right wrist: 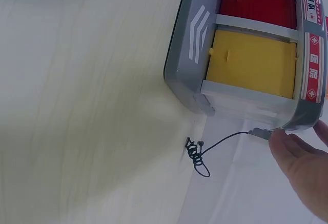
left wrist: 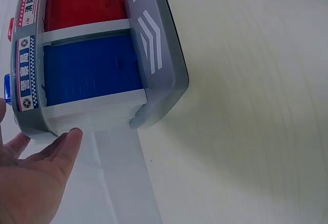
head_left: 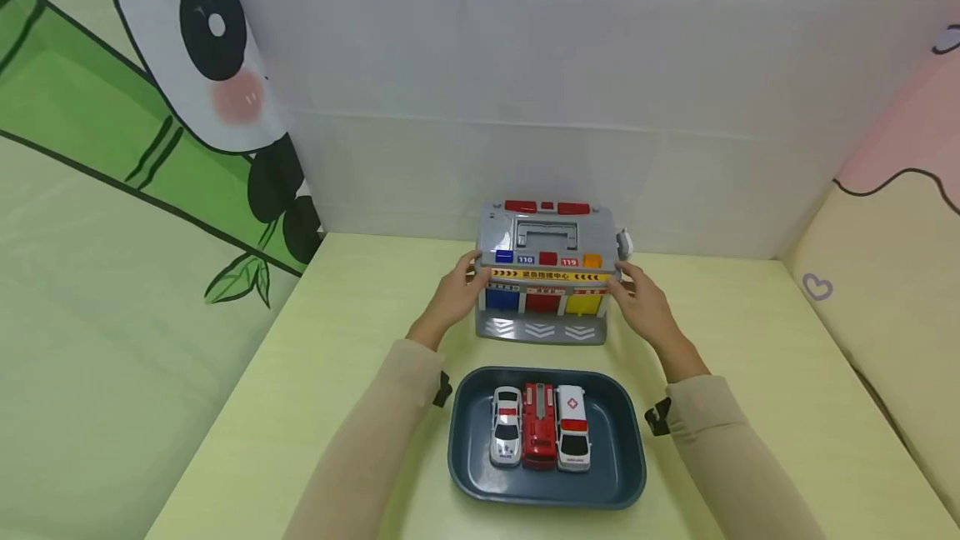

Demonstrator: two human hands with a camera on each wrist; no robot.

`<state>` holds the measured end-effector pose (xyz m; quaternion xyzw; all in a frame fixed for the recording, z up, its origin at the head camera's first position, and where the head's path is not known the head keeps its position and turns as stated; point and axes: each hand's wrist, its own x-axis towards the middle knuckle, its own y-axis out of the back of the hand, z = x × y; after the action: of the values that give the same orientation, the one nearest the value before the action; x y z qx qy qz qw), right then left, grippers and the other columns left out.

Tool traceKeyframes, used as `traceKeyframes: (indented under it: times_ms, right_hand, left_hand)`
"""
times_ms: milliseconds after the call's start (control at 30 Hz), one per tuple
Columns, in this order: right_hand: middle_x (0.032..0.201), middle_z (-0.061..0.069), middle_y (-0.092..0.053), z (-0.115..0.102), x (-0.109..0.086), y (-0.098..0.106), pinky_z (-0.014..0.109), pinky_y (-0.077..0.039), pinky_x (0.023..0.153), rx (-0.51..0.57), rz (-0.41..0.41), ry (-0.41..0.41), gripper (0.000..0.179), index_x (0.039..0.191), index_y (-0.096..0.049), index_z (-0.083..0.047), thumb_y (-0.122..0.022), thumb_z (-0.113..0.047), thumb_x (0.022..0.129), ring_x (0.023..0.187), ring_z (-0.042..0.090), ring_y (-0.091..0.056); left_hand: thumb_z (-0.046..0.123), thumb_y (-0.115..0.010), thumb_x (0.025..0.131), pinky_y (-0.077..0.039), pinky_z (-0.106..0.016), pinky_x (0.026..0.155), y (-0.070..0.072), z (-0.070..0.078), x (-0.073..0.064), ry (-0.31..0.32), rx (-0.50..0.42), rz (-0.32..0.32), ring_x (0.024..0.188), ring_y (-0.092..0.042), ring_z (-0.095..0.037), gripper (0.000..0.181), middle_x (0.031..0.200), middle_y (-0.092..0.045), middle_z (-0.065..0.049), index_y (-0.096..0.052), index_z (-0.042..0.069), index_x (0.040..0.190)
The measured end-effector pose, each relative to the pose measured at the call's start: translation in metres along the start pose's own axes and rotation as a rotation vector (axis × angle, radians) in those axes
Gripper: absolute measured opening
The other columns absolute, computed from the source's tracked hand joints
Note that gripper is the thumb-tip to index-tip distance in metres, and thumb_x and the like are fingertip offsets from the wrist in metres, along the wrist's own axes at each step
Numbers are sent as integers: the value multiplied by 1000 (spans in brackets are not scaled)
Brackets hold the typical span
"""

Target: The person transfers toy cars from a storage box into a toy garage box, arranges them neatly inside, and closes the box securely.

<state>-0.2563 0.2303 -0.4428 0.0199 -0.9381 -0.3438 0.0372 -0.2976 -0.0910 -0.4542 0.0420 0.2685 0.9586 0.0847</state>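
Observation:
A grey toy garage (head_left: 547,232) with blue, red and yellow doors stands at the back of the table, against the wall. My left hand (head_left: 452,294) grips its left side near the roof edge. At the opposite side, my right hand (head_left: 643,307) holds the upper right corner. In the left wrist view, fingertips rest by the white side wall below the blue door (left wrist: 92,70). The right wrist view has the yellow door (right wrist: 251,62) facing the camera, with fingers close to a small grey piece on the side that carries a black cord (right wrist: 197,155).
In front of the garage lies a dark blue tray (head_left: 618,440). Side by side in it are a white police car (head_left: 507,432), a red fire truck (head_left: 538,432) and a white ambulance (head_left: 573,427). Printed cloth walls border the table (head_left: 787,407).

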Motion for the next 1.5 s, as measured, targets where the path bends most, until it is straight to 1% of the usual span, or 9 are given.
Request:
traceKeyframes:
  times_ms: [133,267,433,533,700,933,1033,1333,1500]
  right_hand:
    - [148,28,-35,-1,6,1,56,-41,99,31,5,-9,62,150,-29,0,-42,-40,105,128,43,-45]
    - [150,26,-32,-2,13,2,56,-42,98,62,4,-20,62,150,-30,-2,-42,-42,104,129,42,-43]
    - [151,26,-31,-3,21,4,53,-44,98,141,-1,-43,61,150,-30,-2,-45,-39,104,125,42,-48]
    - [149,26,-32,-4,26,4,50,-46,97,180,4,-52,61,149,-31,0,-46,-39,103,120,41,-52]
    - [144,28,-36,-5,31,2,48,-48,95,221,37,-65,60,144,-36,3,-46,-40,103,116,41,-53]
    - [138,26,-42,-6,37,-1,45,-49,93,228,90,-107,58,138,-41,3,-47,-41,102,112,39,-54]
    - [136,25,-45,-7,38,-2,45,-49,91,210,102,-124,57,135,-43,2,-48,-43,101,110,38,-54]
    - [137,24,-43,-13,37,4,44,-51,90,194,62,-174,55,133,-45,-1,-50,-44,100,106,38,-56]
    - [136,23,-45,-16,38,7,41,-53,88,177,62,-183,53,131,-48,-2,-54,-43,99,105,36,-57]
  left_hand:
    - [44,-45,103,-43,-49,101,-2,3,3,34,-25,5,128,-48,-33,59,146,-43,-18,-30,18,153]
    - [43,-47,102,-43,-49,100,-4,5,6,56,-44,24,128,-48,-34,58,145,-44,-20,-32,19,152]
    - [41,-50,102,-43,-49,100,-7,5,10,82,-89,44,127,-48,-34,55,143,-46,-20,-35,20,151]
    - [40,-52,101,-44,-48,99,-8,5,13,88,-119,64,125,-49,-34,53,141,-48,-20,-38,21,149]
    - [38,-55,100,-47,-48,96,-9,5,16,92,-141,94,122,-52,-32,50,137,-52,-18,-44,22,146]
    - [38,-57,99,-48,-47,95,-9,2,18,92,-153,98,120,-54,-32,50,135,-54,-18,-46,22,144]
    - [38,-58,99,-48,-46,95,-9,2,18,93,-151,97,120,-54,-32,49,134,-54,-18,-47,21,144]
    - [39,-57,99,-48,-47,94,-9,1,19,90,-143,93,121,-53,-32,49,136,-53,-18,-47,22,144]
    - [38,-57,99,-48,-47,95,-9,1,18,87,-136,98,121,-53,-32,49,136,-54,-18,-46,22,144]
